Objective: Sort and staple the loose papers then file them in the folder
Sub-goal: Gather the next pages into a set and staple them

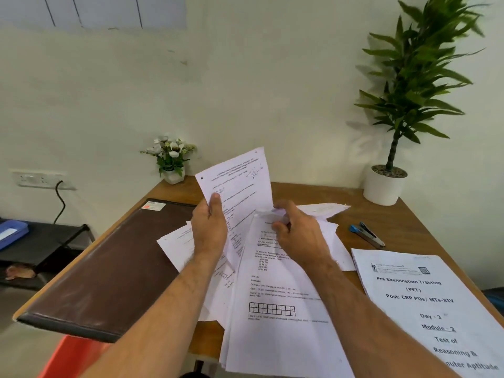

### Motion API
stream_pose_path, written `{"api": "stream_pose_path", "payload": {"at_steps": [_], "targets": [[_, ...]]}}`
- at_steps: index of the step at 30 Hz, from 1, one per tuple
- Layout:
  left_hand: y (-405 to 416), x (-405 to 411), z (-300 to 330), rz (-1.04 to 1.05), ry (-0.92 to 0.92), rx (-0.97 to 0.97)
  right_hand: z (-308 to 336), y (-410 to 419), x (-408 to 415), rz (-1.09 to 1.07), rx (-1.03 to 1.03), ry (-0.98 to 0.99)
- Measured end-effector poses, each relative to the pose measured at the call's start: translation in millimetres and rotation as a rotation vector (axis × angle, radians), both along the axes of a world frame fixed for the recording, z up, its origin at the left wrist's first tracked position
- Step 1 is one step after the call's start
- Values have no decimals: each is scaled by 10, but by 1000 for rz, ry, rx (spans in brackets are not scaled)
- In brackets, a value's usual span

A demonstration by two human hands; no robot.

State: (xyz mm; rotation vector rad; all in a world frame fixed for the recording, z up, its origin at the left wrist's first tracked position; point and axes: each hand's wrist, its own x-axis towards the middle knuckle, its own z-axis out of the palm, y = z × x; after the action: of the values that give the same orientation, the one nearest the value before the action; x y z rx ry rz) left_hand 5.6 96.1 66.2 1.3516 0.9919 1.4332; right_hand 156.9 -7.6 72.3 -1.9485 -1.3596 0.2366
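Head view: left hand [209,230] is gripping a sheet [240,184], right hand [297,236] is pinching the papers [275,290]; sorting is going on, stapling probably next.

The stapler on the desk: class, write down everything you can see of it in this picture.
The stapler is small, with a blue rear end, a dark top arm and a silvery metal base. It lies on the bare wooden desk, slanting away from the viewer toward the left, its arm slightly raised at the blue end. It sits right of the loose papers and beyond the printed booklet. Nothing touches it; neither hand is near.
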Motion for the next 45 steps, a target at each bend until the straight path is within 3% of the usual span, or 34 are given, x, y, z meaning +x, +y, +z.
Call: {"api": "stream_pose_path", "payload": {"at_steps": [6,11,21,26,31,39,45], "targets": [[-123,-142,509,65,185,262,451,-65,-169,47,221,-110],[-382,-220,997,99,139,382,858,-193,-264,49,435,-197],[-900,-476,1769,-199,72,437,1746,-438,-675,7,766,-379],[-1104,-481,1869,-355,-207,304,1968,-557,-776,-41,681,-448],[-1199,-408,1748,-381,-330,156,1960,-644,-793,-62,488,-463],[-1201,-360,1392,-460,-119,41,1634,-656,-749,-20,276,-461],[-1156,-302,1131,-471,-82,-33,1398,-632,-673,10,148,-375]]}}
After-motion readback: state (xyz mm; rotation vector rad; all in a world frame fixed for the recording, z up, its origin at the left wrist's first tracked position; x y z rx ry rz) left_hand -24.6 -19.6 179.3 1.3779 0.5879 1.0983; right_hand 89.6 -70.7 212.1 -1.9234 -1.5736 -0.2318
